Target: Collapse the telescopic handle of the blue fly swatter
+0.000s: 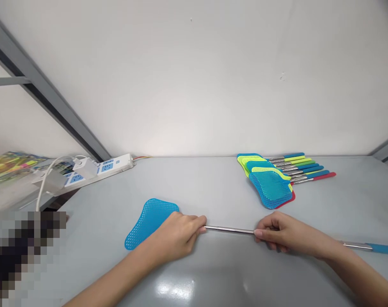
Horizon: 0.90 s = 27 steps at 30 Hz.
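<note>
Swatter shaft (pixel 230 230): partly hidden by left hand (pixel 180 234) and right hand (pixel 282 232). Blue handle (pixel 384 249): cut off at right edge. Bright-coloured items (pixel 8 172), far left: blurred, unidentifiable.

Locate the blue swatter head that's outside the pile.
In the head view, the blue swatter head is left of centre, partly hidden by the left hand, with the white power strip farther up and left.

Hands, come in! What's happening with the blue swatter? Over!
Left hand: gripping metal rod near blue swatter head. Right hand: gripping same rod, farther along. Swatter pile: farther back, seemingly not in the way.
</note>
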{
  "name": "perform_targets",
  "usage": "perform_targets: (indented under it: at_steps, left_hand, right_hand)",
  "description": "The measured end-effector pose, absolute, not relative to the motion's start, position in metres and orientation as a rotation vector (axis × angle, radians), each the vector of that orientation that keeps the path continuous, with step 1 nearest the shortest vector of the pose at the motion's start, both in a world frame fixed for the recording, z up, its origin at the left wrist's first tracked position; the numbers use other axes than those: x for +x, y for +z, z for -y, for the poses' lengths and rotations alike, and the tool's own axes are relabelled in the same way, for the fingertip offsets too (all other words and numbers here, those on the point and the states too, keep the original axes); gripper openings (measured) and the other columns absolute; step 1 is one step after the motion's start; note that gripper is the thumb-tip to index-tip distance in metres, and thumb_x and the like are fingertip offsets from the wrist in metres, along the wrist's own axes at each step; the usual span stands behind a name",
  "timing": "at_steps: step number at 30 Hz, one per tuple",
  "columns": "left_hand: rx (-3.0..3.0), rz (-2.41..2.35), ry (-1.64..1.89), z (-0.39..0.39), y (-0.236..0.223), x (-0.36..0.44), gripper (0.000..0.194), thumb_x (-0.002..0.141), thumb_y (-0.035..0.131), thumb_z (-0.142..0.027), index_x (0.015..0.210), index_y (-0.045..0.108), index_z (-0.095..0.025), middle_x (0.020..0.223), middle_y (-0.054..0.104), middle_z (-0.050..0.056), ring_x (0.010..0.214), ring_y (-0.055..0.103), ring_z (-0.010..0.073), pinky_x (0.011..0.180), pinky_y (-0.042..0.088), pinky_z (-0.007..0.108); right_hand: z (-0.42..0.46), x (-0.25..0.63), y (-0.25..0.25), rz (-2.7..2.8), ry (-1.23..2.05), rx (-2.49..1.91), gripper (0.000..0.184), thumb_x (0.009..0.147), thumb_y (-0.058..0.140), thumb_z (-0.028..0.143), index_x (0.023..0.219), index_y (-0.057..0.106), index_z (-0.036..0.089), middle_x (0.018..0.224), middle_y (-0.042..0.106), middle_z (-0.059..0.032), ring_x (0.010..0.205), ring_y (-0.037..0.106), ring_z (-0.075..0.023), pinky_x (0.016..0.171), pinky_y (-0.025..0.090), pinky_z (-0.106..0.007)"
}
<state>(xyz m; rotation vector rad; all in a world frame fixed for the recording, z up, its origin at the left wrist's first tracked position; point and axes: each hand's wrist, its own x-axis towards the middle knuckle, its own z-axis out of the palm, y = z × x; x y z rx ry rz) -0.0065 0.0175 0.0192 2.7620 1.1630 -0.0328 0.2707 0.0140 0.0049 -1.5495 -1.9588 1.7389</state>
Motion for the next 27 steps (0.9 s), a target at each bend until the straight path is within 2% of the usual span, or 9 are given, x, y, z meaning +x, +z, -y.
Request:
perform_targets:
  at_steps: [6, 10, 15, 21, 27]
  left_hand:
    - [2.720, -1.114, -0.083, -0.018, 0.021, -0.002, 0.021, 0.086, 0.028, -0.021, 0.068, 0.039, -0.020, 0.060, 0.054, -0.003, 0.049, 0.048, 0.0115, 0.045, 0.022, 0.023]
    - [2.714, -1.079, -0.047, -0.022, 0.020, 0.001, 0.020, 0.085, 0.029, -0.019, 0.068, 0.040, -0.020, 0.060, 0.054, -0.003, 0.051, 0.048, 0.0111, 0.045, 0.022, 0.022]
    - [2.783, -1.121, 0.001, -0.026, 0.012, 0.004, 0.017, 0.083, 0.030, -0.016, 0.070, 0.040, -0.019, 0.065, 0.056, -0.002, 0.050, 0.050, 0.0114, 0.045, 0.022, 0.023]
    - [2.839, -1.164, -0.011, -0.024, 0.003, 0.005, 0.016, 0.074, 0.035, -0.007, 0.075, 0.043, -0.020, 0.069, 0.058, -0.001, 0.053, 0.053, 0.0131, 0.047, 0.029, 0.024]
    - [2.917, -1.129, -0.098, -0.026, 0.007, 0.009, 0.017, 0.071, 0.036, -0.005, 0.076, 0.044, -0.019, 0.070, 0.058, 0.000, 0.058, 0.054, 0.0153, 0.051, 0.035, 0.025]
  right_hand:
    - [-0.017, 0.273, 0.004, 1.997, 1.743, -1.547, 0.037, 0.077, 0.041, 0.048, 0.075, 0.056, 0.014, 0.056, 0.046, 0.0015, 0.047, 0.039, -0.0067, 0.045, 0.032, -0.018]
    - [-0.020, 0.274, 0.004, 2.029, 1.724, -1.537, 0.035, 0.079, 0.039, 0.046, 0.072, 0.054, 0.015, 0.054, 0.040, 0.0033, 0.046, 0.033, -0.0064, 0.044, 0.027, -0.018]
    - [-0.026, 0.271, 0.009, 2.020, 1.674, -1.545, 0.032, 0.079, 0.040, 0.042, 0.066, 0.051, 0.015, 0.059, 0.038, 0.0031, 0.051, 0.030, -0.0069, 0.047, 0.024, -0.019]
    - [-0.031, 0.267, 0.014, 1.920, 1.848, -1.513, 0.033, 0.078, 0.042, 0.042, 0.062, 0.047, 0.014, 0.055, 0.036, 0.0037, 0.048, 0.025, -0.0062, 0.046, 0.021, -0.019]
    - [-0.040, 0.268, 0.009, 1.676, 2.305, -1.349, 0.030, 0.078, 0.042, 0.040, 0.066, 0.051, 0.015, 0.040, 0.023, 0.0079, 0.037, 0.014, -0.0050, 0.037, 0.010, -0.020]
